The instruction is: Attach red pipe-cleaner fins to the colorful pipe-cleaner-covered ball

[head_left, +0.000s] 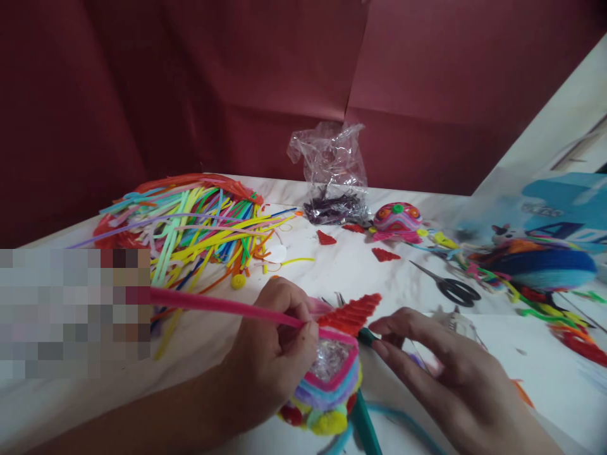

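My left hand pinches a long pink pipe cleaner that runs off to the left, and presses it onto the rim of a small multicoloured pipe-cleaner craft with yellow pom-poms at its base. A red ridged cone piece sticks up from the craft's far side. My right hand hovers beside the craft with fingers stretched out, fingertips close to a dark green stem; it grips nothing that I can see.
A heap of coloured pipe cleaners lies at the back left. A clear plastic bag stands at the back. Black scissors, a pink finished craft, red scraps and a blue-orange bundle lie on the white table at right.
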The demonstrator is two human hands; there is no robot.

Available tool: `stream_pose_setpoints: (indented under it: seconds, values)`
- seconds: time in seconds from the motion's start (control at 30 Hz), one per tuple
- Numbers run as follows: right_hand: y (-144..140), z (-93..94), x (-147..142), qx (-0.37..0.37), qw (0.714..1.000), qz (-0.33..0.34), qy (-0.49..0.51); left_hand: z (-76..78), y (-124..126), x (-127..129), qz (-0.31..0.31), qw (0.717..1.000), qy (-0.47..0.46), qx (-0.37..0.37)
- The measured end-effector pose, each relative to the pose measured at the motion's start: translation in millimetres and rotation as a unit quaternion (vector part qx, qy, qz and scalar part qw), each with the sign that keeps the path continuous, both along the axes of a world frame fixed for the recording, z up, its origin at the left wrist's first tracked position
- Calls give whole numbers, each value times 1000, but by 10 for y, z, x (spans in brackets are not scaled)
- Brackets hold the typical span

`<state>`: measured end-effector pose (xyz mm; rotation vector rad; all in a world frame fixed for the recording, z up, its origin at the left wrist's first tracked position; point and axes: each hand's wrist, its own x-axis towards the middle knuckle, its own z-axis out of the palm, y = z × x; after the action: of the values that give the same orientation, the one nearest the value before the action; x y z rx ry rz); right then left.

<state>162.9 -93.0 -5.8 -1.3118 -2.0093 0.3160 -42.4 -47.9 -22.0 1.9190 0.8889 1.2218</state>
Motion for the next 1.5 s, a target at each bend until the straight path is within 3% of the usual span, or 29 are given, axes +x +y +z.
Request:
stream_pose_setpoints:
  seconds: [0.13,0.37,0.6,0.97,1.17,1.5]
  values:
    - [89,-14,-66,-135,984,3,115,7,-14,5,-10,999,-12,-34]
    - [151,9,-168,-260,947,29,188,42,8,8,10,995,15,95]
    - [194,38,-217,-263,934,46,237,10,24,12,4,993,3,114]
    - [164,38,-227,-238,953,22,187,19,-2,-1,-2,994,2,113]
    - [163,27,-219,-232,956,18,182,21,13,-6,-14,989,8,147]
    - [185,59,-222,-252,947,33,196,18,-9,-13,-21,990,0,137]
